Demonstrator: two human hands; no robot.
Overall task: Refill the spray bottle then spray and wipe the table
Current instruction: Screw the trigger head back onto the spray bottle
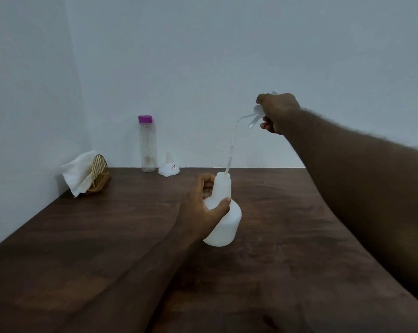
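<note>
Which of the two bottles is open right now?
The white spray bottle gripped by the left hand: its neck is bare, the spray head held above it by the right hand. The clear bottle by the wall wears its purple cap.

Table point(107, 236) fills the lower half of the frame, back edge at the wall. Spray bottle point(223, 219) stands on it at frame centre. Left hand point(203, 207) wraps its neck from the left. Right hand point(278, 111) is above and right of the bottle, gripping the spray head point(258, 111). Dip tube point(232, 145) hangs down-left from the head, lower end in the bottle mouth. Back edge, left of centre: water bottle point(147, 145) upright, funnel point(168, 165) just right of it, wide end down. Far left, by the corner: wire holder point(100, 174) with a cloth point(77, 173), possibly napkins, in it, spilling left.
</note>
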